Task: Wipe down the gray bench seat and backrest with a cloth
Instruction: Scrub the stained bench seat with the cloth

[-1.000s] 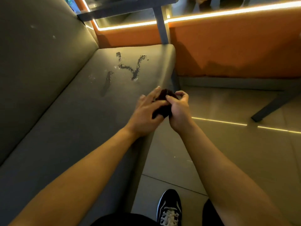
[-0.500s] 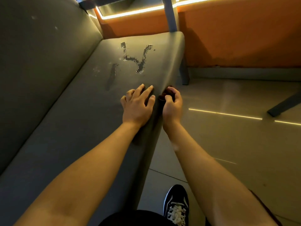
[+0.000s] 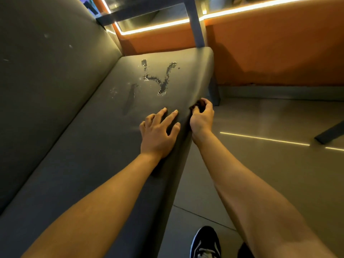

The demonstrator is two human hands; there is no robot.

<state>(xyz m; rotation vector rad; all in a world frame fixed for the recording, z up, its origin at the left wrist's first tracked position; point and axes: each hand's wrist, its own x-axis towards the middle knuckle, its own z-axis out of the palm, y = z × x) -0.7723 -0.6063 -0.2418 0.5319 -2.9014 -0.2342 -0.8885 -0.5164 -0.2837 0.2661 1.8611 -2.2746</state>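
**A:** Where's the mess?

**B:** There's a dark spill (image 3: 160, 81) toward the far end of the gray bench seat (image 3: 83, 155). It's a branching puddle with glinting edges.

**A:** Anything around it?

**B:** A long dull smear (image 3: 131, 97) lies just left of the spill. A few pale specks (image 3: 113, 91) lie left of that. The gray backrest (image 3: 46, 81) rises further left again, with some light flecks on it.

**A:** And the cloth?

**B:** The cloth (image 3: 199, 105) is dark and bunched up, near the spill on its right and on the side toward the person, at the seat's front edge. It isn't on the spill. I can't tell whether it presses the edge or only sits against it.

**A:** Who has it?

**B:** The right hand (image 3: 202, 118) holds it, with fingers and thumb curled round the wad and most of the cloth hidden inside the grip.

**A:** The left hand?

**B:** The left hand (image 3: 158, 133) lies palm down on the seat, fingers straight and spread, holding nothing. It is on the person's side of the spill, near it but apart, with bare seat between fingertips and puddle.

**A:** What's beyond?

**B:** A gray table leg (image 3: 197, 25) stands behind the spill, past the seat's end. An orange wall (image 3: 279, 53) runs off to the spill's right. The tiled floor (image 3: 270, 174), also right of the spill, carries a thin line of light (image 3: 264, 139). A black shoe with white laces (image 3: 205, 243) rests on the floor, well apart from the spill on the person's side.
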